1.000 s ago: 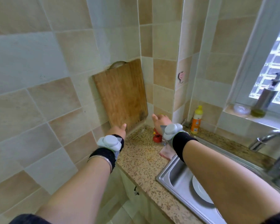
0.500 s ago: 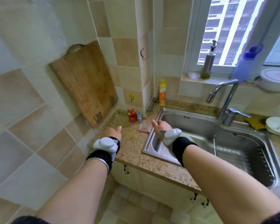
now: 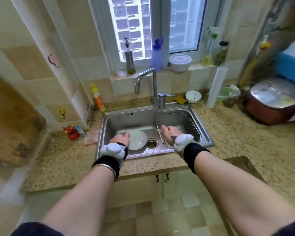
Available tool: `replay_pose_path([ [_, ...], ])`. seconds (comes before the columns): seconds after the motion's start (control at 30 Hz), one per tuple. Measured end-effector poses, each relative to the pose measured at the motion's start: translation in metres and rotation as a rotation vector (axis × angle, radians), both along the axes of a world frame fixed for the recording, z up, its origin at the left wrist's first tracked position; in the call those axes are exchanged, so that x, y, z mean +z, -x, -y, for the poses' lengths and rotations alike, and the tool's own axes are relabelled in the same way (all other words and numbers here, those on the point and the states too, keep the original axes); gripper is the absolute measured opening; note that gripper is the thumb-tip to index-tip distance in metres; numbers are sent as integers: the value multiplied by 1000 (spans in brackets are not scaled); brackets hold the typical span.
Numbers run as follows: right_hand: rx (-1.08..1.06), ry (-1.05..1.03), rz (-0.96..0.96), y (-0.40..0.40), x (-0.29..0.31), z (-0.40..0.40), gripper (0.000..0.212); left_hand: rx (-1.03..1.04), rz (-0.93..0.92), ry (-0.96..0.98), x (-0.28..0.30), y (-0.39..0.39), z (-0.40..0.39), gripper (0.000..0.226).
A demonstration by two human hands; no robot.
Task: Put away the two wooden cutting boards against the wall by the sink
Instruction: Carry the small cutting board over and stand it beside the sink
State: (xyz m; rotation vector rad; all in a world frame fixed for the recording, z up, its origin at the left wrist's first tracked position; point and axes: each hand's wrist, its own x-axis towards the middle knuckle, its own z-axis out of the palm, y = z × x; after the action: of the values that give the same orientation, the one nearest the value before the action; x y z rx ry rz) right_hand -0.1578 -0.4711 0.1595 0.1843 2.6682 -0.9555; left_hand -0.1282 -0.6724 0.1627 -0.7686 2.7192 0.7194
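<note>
Empty hands point(image 3: 144, 137) over the sink point(image 3: 201, 132) (cutting board point(image 3: 12, 120) far left).

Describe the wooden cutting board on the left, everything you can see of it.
The wooden cutting board is a brown, worn slab with dark stains near its right edge and a dark mark low down. It stands on edge on the speckled countertop, leaning against the tiled wall at the far left, cut off by the frame and blurred. Neither hand touches it. Only one board is distinguishable; whether a second stands behind it cannot be told.
</note>
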Motion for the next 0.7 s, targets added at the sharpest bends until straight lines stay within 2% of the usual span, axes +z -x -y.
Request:
replay_pose_path([
  [0.13, -129, -18, -3, -23, -4, -80, 58, -135, 21, 18, -5, 8, -79, 59],
  [0.2, -234, 2, 51, -52, -5, -148, 55, -237, 41, 0, -11, 4, -151, 59],
  [0.23, -252, 14, 65, -55, -7, -158, 54, -261, 59, -4, -10, 1, -162, 59],
  [0.33, -465, 31, 124, -100, -9, -245, 60, -396, 53, -36, -14, -19, -257, 58],
  [0.57, -647, 35, 158, -172, -3, -364, 65, -600, 21, -184, -14, -56, -385, 53],
  [0.7, -711, 71, 161, -211, 0, -412, 55, -691, 73, -72, -8, -83, -444, 45],
])
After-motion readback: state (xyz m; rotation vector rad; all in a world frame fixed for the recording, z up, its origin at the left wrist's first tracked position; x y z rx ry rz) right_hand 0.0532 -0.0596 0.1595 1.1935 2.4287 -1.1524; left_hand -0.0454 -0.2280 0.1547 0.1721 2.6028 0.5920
